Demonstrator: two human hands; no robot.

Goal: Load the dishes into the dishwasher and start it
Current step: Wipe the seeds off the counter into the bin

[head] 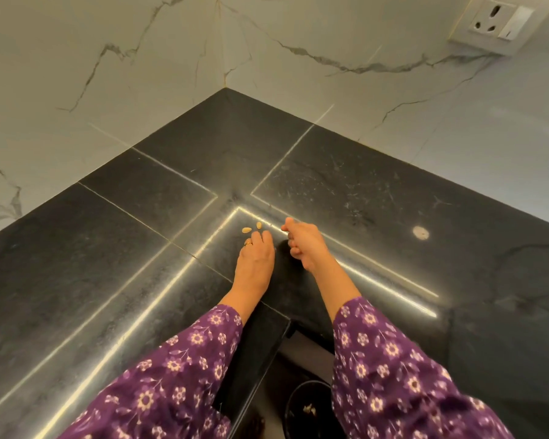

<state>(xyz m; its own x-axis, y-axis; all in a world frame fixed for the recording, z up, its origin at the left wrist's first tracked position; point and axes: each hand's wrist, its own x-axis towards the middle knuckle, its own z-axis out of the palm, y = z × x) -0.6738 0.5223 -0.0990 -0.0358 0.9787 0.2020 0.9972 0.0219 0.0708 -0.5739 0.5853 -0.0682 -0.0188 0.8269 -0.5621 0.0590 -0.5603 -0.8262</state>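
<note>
Probably next: sweep seeds, just ahead of flat left hand on countertop, rightward to curled right hand, contents unclear; dishes and dishwasher not in view.

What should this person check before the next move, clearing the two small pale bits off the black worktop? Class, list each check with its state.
1. Two pale bits lie loose on the worktop, apart from each other: ok.
2. Left hand has its fingertips just short of them, with nothing between: ok.
3. Right hand is free to help: cannot tell; its fingers are curled and may hide something.
4. Bin below the worktop edge is open, with scraps already inside: ok.
5. White round mark further right is a scrap rather than a stain: cannot tell.
</note>
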